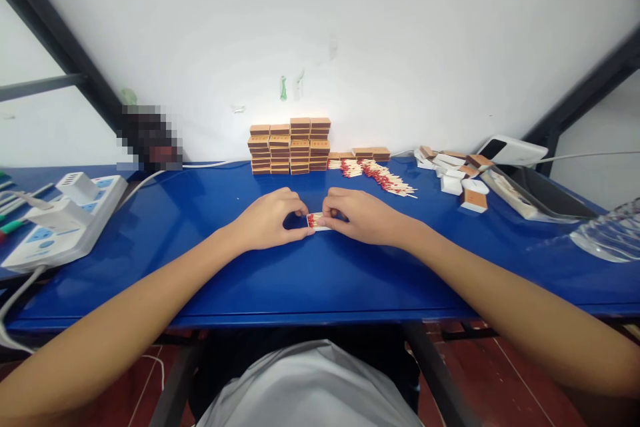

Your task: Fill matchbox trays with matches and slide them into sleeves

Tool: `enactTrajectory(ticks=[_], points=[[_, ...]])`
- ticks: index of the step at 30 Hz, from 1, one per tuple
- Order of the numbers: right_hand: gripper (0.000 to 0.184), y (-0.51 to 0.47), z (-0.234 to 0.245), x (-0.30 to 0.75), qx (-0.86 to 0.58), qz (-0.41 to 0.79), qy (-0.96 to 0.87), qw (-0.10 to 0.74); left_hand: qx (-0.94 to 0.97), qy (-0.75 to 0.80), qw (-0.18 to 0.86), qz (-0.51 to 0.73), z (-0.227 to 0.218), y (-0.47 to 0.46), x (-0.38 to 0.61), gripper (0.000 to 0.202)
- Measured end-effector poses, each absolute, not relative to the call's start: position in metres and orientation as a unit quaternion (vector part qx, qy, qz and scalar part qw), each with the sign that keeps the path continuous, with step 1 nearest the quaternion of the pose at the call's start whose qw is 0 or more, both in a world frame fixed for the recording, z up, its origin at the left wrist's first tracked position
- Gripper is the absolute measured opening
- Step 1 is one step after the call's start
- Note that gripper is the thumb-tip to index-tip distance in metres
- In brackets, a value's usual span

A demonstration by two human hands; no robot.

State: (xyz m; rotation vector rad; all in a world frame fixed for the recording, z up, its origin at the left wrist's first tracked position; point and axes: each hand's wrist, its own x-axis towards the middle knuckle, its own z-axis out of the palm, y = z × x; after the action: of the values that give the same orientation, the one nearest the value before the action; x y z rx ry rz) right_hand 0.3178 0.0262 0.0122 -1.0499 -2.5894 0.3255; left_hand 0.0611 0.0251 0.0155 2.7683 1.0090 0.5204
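Both hands meet at the middle of the blue table [320, 274]. Between them lies a small open matchbox tray [317, 221] filled with red-tipped matches. My left hand [273, 219] pinches its left end with thumb and fingers curled. Curled over the tray's right end, my right hand [363, 216] grips it as well. Most of the tray is hidden under the fingers.
A stack of brown matchboxes [290, 146] stands at the back against the wall. Loose matches [385, 177] lie to its right, then several empty white and brown box parts [457, 174]. A white power strip [63, 217] sits at the left, a clear plastic item [607, 237] at the right.
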Motion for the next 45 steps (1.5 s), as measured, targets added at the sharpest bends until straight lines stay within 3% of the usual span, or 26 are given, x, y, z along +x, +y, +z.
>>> enactTrajectory(ticks=[9,15,29,32,36,45], points=[[0.027,0.024,0.017,0.319,-0.345,0.141,-0.912,0.173,0.923,0.334,0.076,0.173,0.017,0.024,0.061,0.024],[0.014,0.026,0.015,0.321,-0.352,0.141,-0.906,0.188,0.923,0.337,0.079,0.171,0.016,0.024,0.061,0.025],[0.015,0.038,0.014,0.325,-0.334,0.163,-0.903,0.215,0.924,0.336,0.077,0.166,0.017,0.024,0.061,0.027],[0.014,0.060,0.008,0.341,-0.405,0.103,-0.878,0.232,0.924,0.336,0.078,0.165,0.018,0.024,0.061,0.027],[0.022,0.097,-0.001,0.376,-0.511,-0.008,-0.838,0.191,0.924,0.336,0.077,0.166,0.019,0.023,0.061,0.028],[0.026,0.120,-0.009,0.399,-0.496,-0.013,-0.850,0.175,0.924,0.336,0.082,0.165,0.019,0.024,0.060,0.030]])
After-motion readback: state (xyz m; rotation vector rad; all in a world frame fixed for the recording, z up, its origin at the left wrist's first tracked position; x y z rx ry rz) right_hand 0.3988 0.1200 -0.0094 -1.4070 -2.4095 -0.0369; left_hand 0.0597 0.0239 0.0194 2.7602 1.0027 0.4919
